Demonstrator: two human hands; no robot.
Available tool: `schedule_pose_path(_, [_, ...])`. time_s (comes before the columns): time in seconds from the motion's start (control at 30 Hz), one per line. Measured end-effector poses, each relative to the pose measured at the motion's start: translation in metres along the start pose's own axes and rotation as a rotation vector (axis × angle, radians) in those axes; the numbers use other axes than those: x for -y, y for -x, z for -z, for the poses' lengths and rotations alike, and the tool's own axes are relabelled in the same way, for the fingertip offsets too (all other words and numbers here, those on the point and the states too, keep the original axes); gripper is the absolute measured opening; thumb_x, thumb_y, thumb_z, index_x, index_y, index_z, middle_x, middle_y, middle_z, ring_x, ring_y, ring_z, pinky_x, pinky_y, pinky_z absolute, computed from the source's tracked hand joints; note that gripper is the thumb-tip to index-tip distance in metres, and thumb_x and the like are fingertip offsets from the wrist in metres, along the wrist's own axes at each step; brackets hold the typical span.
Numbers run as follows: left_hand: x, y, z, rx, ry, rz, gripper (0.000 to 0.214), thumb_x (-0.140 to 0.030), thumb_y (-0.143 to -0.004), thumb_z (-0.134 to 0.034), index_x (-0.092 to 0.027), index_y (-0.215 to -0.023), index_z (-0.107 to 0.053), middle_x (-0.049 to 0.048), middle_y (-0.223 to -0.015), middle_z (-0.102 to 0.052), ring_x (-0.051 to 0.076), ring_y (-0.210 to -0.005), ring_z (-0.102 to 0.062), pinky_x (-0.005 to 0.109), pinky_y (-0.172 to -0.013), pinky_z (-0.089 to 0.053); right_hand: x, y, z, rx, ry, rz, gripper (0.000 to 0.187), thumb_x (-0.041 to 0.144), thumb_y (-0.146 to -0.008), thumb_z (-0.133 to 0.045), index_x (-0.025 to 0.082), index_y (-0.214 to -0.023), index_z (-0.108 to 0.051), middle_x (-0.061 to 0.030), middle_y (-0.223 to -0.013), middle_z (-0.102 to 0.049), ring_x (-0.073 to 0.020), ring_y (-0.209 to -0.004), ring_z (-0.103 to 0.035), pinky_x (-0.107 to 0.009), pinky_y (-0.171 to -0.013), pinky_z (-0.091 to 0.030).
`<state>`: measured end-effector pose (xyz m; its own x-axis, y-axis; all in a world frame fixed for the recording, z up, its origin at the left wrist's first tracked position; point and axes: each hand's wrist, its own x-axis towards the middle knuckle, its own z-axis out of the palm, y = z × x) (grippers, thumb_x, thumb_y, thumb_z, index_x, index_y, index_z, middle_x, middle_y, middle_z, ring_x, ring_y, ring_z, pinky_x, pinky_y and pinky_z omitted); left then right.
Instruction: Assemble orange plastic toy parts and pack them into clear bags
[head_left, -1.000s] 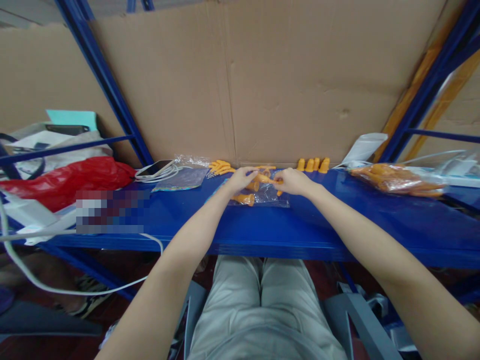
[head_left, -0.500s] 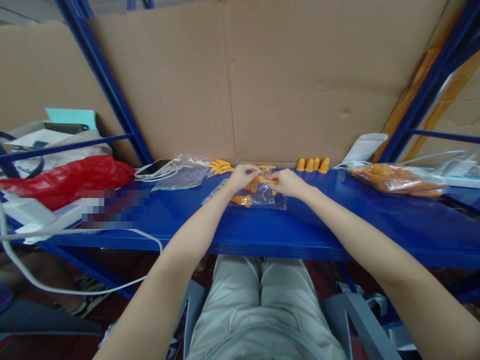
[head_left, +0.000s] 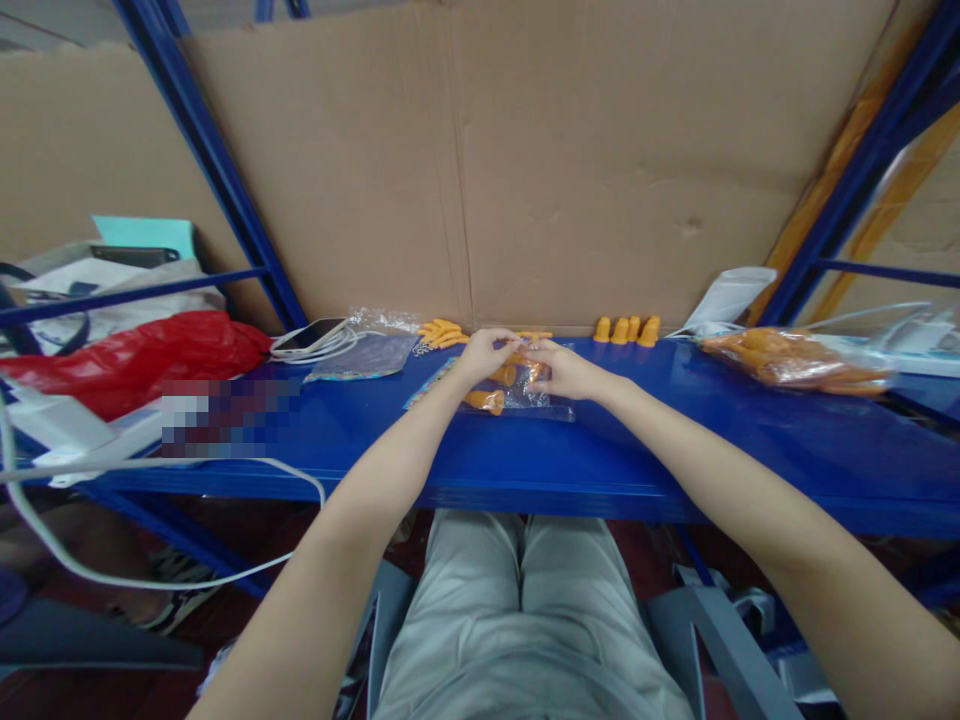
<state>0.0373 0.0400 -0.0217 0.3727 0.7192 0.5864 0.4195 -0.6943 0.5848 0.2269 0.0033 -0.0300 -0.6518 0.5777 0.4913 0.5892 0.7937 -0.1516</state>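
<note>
My left hand (head_left: 486, 356) is closed in a pinch over the middle of the blue shelf; what its fingertips hold is too small to make out. My right hand (head_left: 568, 372) meets it from the right, fingers curled and fingertips close to those of the left; whatever it grips is hidden. Beneath both hands lies a clear plastic bag (head_left: 555, 411). On and around it are orange cup-shaped pieces, one cup-shaped piece (head_left: 491, 402) lying on its side below my left hand. Behind my left hand is a pile of orange finger-like pieces with small chains (head_left: 441, 334).
Several orange cup-shaped pieces (head_left: 621, 330) stand in a row at the back right. Further right is a bag of orange pieces (head_left: 795, 360). To the left lie a flat plastic bag (head_left: 360, 357), a phone with white cable (head_left: 315, 338) and a red bag (head_left: 165, 355). Cardboard (head_left: 562, 170) closes the back.
My right hand has shifted left, its fingertips now up against those of my left hand and its thumb lower. My left hand has stayed nearly in place.
</note>
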Motion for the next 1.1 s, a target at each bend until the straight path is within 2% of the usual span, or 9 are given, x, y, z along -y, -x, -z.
schedule_pose_path(0.13, [0.001,0.0,-0.003,0.016,-0.007,0.005,0.014,-0.016,-0.084,-0.06,-0.017,-0.081,-0.074,0.0057,-0.093,-0.077,0.018,-0.091,-0.069,0.033,-0.092,-0.051,-0.004,-0.001,-0.009,-0.071,-0.037,0.043,0.046,0.016,-0.078,-0.067,0.017,-0.123,-0.061,-0.0148,-0.125,-0.056,-0.0273,-0.123,-0.051,-0.048,-0.104,-0.043])
schedule_pose_path(0.3, [0.003,0.0,-0.003,0.002,-0.007,0.011,0.014,-0.016,-0.083,-0.061,-0.017,-0.082,-0.074,0.006,-0.094,-0.077,0.019,-0.093,-0.069,0.034,-0.093,-0.051,-0.002,0.0,-0.015,-0.138,-0.008,0.003,0.035,0.014,-0.077,-0.065,0.016,-0.112,-0.059,-0.014,-0.114,-0.057,-0.0266,-0.109,-0.056,-0.045,-0.095,-0.048])
schedule_pose_path(0.53, [0.007,0.0,-0.006,-0.005,0.025,0.018,0.013,-0.018,-0.082,-0.061,-0.017,-0.08,-0.075,0.0057,-0.092,-0.077,0.019,-0.09,-0.07,0.034,-0.092,-0.051,0.004,0.001,-0.013,-0.078,0.047,-0.1,0.034,0.018,-0.076,-0.071,0.015,-0.109,-0.06,-0.0138,-0.107,-0.065,-0.0276,-0.105,-0.061,-0.043,-0.091,-0.049])
schedule_pose_path(0.8, [0.011,0.001,-0.005,-0.013,0.028,0.046,0.014,-0.02,-0.082,-0.061,-0.018,-0.08,-0.075,0.0068,-0.093,-0.077,0.02,-0.09,-0.07,0.034,-0.089,-0.052,0.014,0.001,-0.01,-0.014,0.047,-0.135,0.008,0.011,-0.079,-0.066,0.013,-0.085,-0.069,-0.0109,-0.092,-0.072,-0.0214,-0.091,-0.067,-0.031,-0.082,-0.048])
schedule_pose_path(0.97, [0.01,0.001,-0.004,0.003,0.03,0.045,0.013,-0.021,-0.081,-0.063,-0.019,-0.078,-0.075,0.0054,-0.091,-0.077,0.02,-0.089,-0.07,0.033,-0.088,-0.052,0.021,0.0,-0.008,-0.001,-0.002,-0.206,0.009,0.011,-0.079,-0.065,0.014,-0.084,-0.072,-0.008,-0.088,-0.074,-0.0187,-0.086,-0.069,-0.027,-0.078,-0.047])
schedule_pose_path(1.1, [0.009,0.001,-0.005,0.027,0.041,0.057,0.012,-0.02,-0.081,-0.063,-0.017,-0.079,-0.075,0.0073,-0.092,-0.077,0.02,-0.09,-0.07,0.033,-0.088,-0.052,0.024,0.0,-0.006,-0.044,-0.059,-0.361,0.013,0.012,-0.082,-0.061,0.016,-0.082,-0.073,-0.0043,-0.078,-0.074,-0.0165,-0.077,-0.069,-0.025,-0.073,-0.048])
